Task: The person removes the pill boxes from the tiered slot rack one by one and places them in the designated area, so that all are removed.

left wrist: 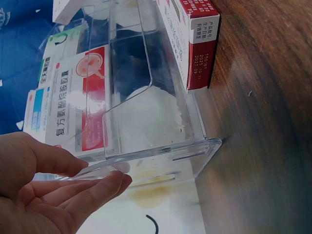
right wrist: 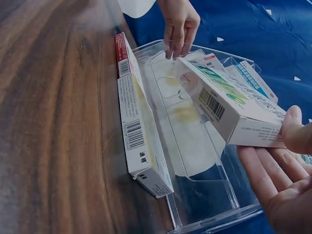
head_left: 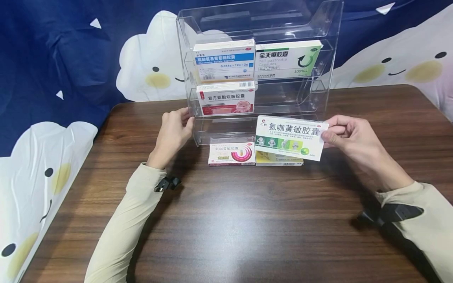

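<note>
My right hand pinches one end of a white and green medicine box, thumb on its front, in front of the rack's lower part. In the right wrist view that box is tilted, its barcode side showing. My left hand grips the left side wall of a clear acrylic rack; the left wrist view shows thumb and fingers on either side of the wall's edge. A white and red medicine box lies on the table before the rack. Beside it, a yellow and white box is partly hidden behind the held one.
On the rack's upper tier stand a blue and white box and a green and white box. Below at left stands a white and red box. The wooden table extends toward me; a blue cloud-patterned cloth hangs behind.
</note>
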A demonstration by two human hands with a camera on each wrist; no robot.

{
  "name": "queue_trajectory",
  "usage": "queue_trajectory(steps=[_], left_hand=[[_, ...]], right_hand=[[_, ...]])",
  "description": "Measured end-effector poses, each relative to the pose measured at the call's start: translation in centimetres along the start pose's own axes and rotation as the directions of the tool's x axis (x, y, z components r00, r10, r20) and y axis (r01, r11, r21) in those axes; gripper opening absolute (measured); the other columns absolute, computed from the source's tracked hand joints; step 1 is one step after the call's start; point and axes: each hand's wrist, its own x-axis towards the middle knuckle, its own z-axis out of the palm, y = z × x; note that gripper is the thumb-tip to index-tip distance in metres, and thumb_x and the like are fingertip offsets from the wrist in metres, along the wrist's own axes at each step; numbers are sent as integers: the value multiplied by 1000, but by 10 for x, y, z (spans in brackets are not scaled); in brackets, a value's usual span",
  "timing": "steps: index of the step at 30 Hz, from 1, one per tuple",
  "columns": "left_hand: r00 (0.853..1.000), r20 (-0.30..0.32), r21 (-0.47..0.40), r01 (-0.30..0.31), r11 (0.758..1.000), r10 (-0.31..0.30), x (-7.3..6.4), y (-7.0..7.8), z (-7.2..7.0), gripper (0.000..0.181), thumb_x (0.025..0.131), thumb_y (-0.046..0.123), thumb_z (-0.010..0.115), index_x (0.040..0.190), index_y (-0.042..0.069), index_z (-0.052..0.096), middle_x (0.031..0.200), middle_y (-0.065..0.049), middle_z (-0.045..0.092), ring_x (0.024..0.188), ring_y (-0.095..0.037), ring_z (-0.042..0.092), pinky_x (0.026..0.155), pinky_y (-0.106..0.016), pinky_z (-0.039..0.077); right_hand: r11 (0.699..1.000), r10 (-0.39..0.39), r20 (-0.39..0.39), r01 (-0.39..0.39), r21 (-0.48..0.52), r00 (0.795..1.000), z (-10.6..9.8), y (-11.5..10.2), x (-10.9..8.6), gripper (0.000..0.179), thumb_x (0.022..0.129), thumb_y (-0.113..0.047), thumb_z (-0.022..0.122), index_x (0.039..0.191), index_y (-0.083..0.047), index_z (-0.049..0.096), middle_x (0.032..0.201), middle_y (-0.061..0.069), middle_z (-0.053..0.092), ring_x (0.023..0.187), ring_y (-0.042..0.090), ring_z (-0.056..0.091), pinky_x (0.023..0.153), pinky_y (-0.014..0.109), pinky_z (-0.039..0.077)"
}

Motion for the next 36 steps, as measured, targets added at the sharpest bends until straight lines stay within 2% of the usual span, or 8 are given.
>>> queue_trajectory(steps=[8,19,27,36], left_hand=[[1000,-10,1,-11,1000,11,-1,0,0,31,91,2,55,117,-11,63,107,-24,68,101,-29,67,87,-39,54],[1000,5,-12,-1,1000,1,0,1,1,31,91,2,54,118,-12,62,108,-24,67,103,-29,67,89,-39,53],[1000,1,-1,-4,1000,4,0,1,0,31,91,3,54,117,-11,63,107,-24,68,102,-29,67,88,-39,54],[1000,-7,-1,-18,1000,18,0,2,0,30,91,2,54,116,-12,63,107,-24,68,100,-30,68,86,-39,54]], right_hand=[[999,39,-5,-39,7,999,1,9,-13,26,87,18,55,89,-4,68,82,5,74,68,14,71,64,22,57],[988,114,10,-112,-108,993,-2,19,-30,30,87,18,54,87,-9,68,81,1,74,66,13,71,66,18,55],[992,112,30,-110,-63,993,-2,20,-34,29,87,18,55,88,-7,69,83,3,74,67,14,71,65,20,56],[987,130,89,-120,-104,988,1,26,-40,29,87,19,53,89,-7,67,85,3,75,73,12,71,66,21,56]])
